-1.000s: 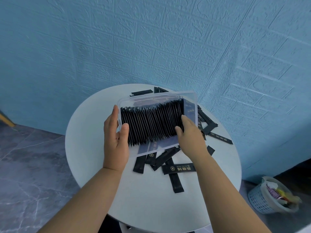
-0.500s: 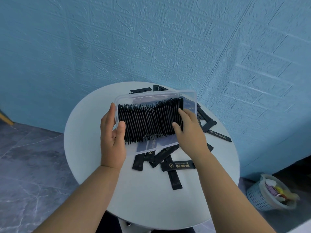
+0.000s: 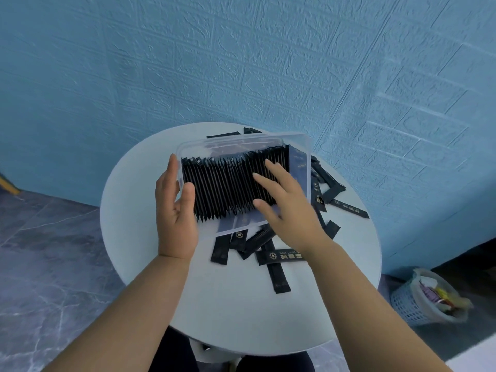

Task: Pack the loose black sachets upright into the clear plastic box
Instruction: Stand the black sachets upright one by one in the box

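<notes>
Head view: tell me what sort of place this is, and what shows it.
Likely a plain room in a home or small workshop, not a factory line: a small round white table near a blue brick-embossed wall, grey marble-look floor tiles, and a plastic wastebasket holding rubbish.

Even cool daylight, soft faint shadows, wide-angle edge bending, slight softness

Your one view rides on your head: a wide-angle lens facing forward and down, close over the table (image 3: 236, 318). Your left hand (image 3: 174, 210) and right hand (image 3: 290, 210) meet the box (image 3: 241, 142) mid-frame, with the wall (image 3: 241, 63) behind and the floor (image 3: 40, 264) at the left.
</notes>
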`<action>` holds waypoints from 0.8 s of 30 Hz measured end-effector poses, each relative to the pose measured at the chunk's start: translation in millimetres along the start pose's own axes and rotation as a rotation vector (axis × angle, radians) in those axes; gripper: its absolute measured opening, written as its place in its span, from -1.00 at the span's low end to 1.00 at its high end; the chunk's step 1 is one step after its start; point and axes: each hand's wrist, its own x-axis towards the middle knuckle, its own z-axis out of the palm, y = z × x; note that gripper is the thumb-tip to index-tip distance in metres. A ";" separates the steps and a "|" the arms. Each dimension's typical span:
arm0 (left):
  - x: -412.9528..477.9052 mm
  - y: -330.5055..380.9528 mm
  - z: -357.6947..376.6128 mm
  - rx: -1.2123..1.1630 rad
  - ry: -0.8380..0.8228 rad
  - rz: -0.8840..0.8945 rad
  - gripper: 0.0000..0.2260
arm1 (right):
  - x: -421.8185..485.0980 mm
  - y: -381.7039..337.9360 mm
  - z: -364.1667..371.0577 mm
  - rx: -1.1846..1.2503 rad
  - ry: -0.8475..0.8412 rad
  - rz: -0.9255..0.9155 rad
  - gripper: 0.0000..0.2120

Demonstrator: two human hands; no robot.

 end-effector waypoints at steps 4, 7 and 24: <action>2.1 1.5 -2.7 -0.011 0.066 -0.006 -0.58 | -52.3 18.0 -1.3 0.094 0.357 0.100 -0.75; 4.5 0.1 -3.5 -0.012 0.113 -0.017 -0.59 | -85.9 40.1 0.7 -0.001 0.205 0.454 -0.66; -0.3 -6.4 -1.6 0.033 0.001 0.029 -0.55 | -104.7 48.6 -19.4 0.127 0.013 0.739 -0.59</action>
